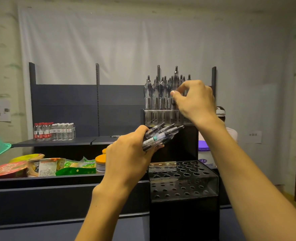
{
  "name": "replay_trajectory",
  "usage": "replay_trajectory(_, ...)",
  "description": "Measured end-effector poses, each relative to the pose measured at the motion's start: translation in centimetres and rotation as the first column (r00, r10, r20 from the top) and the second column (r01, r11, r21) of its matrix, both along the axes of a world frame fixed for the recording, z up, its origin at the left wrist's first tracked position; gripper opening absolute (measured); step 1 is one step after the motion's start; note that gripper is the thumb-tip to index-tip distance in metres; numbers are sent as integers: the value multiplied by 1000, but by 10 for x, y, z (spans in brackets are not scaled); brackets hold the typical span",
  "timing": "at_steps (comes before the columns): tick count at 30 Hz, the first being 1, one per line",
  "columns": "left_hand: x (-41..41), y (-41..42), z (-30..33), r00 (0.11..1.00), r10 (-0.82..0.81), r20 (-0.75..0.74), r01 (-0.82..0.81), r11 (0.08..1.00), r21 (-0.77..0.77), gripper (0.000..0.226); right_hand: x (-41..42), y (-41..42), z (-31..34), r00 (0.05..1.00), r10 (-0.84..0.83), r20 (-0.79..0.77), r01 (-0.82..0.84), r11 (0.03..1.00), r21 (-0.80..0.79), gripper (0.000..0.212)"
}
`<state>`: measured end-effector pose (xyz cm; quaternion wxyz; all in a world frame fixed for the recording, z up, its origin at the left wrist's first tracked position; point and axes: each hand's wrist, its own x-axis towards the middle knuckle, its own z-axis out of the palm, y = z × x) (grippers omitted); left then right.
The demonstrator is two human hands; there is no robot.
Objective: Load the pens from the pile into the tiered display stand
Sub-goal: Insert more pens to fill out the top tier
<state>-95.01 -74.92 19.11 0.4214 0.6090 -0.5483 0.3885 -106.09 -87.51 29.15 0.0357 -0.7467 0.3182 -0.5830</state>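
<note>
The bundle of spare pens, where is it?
In the left hand, the bundle of pens sits mid-frame, just below the filled top tier, above the empty lower tier.

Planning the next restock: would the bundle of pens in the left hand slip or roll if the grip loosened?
Probably. The pens look smooth, round and rigid, fanned unevenly in the left hand, so they could slide apart. Set flat on the holed acrylic tier, they would likely roll.
</note>
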Motion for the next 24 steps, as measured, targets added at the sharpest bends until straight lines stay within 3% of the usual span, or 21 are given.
replay_trajectory(5,1,-1,0,1000,-2,3,2,1000,1,34,0,3,1,998,-56,24,55,998,18,25)
replay_trajectory(9,2,-3,0,1000,-7,2,7,1000,10,34,5,2,4,993,-102,-58,104,994,33,28)
replay_trajectory(16,2,-2,-1,1000,-8,-2,8,1000,12,34,0,4,-13,996,-68,-63,68,998,8,32)
replay_trajectory(20,3,-3,-3,1000,-24,-17,25,1000,12,34,-8,7,-34,998,48,36,-45,997,-68,29)
replay_trajectory(24,4,-5,-5,998,-34,-49,35,999,24,33,-16,16,-57,937,340,83,-345,937,52,23)
